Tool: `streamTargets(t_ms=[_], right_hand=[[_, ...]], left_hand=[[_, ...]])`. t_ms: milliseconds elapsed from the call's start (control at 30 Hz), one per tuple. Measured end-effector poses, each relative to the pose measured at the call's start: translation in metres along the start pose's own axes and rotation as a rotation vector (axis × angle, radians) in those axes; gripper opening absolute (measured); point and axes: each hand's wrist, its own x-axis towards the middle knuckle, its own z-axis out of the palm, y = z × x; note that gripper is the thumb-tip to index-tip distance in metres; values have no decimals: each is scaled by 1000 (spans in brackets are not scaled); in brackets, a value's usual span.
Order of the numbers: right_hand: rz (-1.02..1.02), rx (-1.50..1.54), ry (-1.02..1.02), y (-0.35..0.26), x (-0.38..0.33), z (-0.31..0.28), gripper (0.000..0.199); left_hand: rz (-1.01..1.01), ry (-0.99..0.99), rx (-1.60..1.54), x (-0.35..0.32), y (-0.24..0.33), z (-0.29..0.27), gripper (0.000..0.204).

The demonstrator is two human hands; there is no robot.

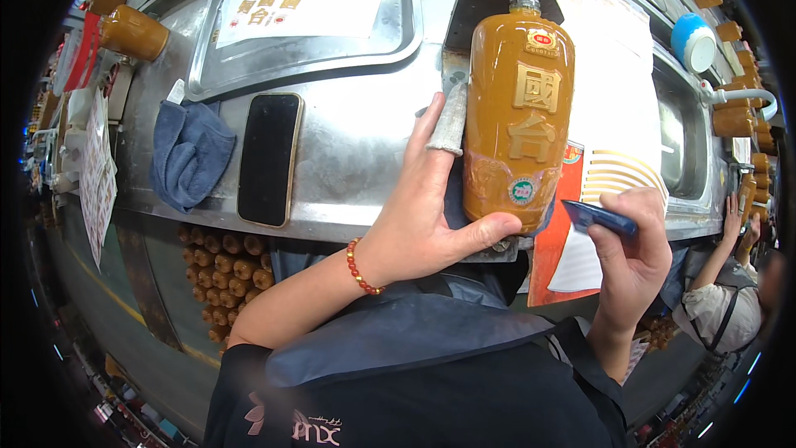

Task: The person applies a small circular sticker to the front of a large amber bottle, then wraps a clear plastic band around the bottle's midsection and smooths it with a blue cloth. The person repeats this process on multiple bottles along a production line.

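Note:
An amber-brown flat bottle with gold raised characters and a clear threaded neck lies on the metal workbench. My left hand grips its lower left side, thumb under the base, a grey cloth cot on one finger, with a dark blue cloth underneath. My right hand holds a small blue flat card-like tool just right of the bottle's base, above red and white label sheets.
A black phone and a blue cloth lie to the left, below a metal tray holding a label sheet. Several brown bottles line the conveyor at top left and right. A co-worker's arm reaches in at right. Brown corks sit below.

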Motion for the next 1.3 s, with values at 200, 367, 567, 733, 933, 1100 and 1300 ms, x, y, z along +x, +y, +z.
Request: streamTargets(t_ms=[200,367,567,733,933,1100,1300], right_hand=[[406,526,-142,25,4,6,22],[390,279,-315,12,12,25,22],[407,293,-283,14,10,31,29],[513,482,-311,19,13,27,28],[490,437,-305,22,13,29,28],[500,458,-331,28,14,29,27],[507,493,-356,28,14,24,26]], left_hand=[[-27,-3,-76,-3,-3,-3,91],[-27,25,-76,-4,-1,0,81],[-12,25,-104,-7,-2,-1,78],[-33,67,-203,-7,-6,1,68],[16,56,-147,-7,-9,2,52],[47,3,-113,-8,-14,-1,51],[128,21,9,-6,-6,-8,88]])
